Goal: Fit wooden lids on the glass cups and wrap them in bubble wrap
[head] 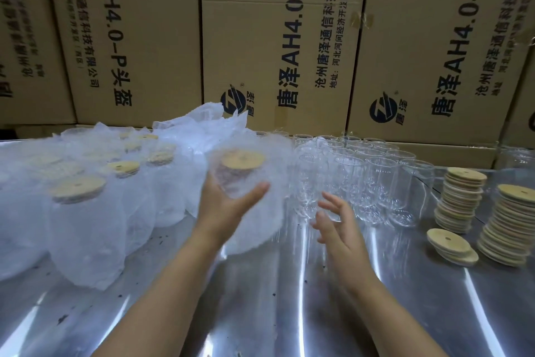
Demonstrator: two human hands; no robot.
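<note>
My left hand (pixel 228 206) holds a glass cup with a wooden lid (pixel 242 160), loosely covered in bubble wrap (pixel 254 229), above the steel table. My right hand (pixel 337 220) hovers just right of it with fingers spread and holds nothing. Several bare glass cups (pixel 356 180) stand in rows behind my right hand. Several wrapped, lidded cups (pixel 78 212) stand on the left. Two tall stacks of wooden lids (pixel 460 197) stand at the right, with a few loose lids (pixel 451 245) lying in front of them.
The steel table (pixel 289 298) is shiny, with dark specks. A wall of large printed cardboard boxes (pixel 278 38) stands along its far edge. Loose bubble wrap (pixel 208 116) is bunched behind the wrapped cups.
</note>
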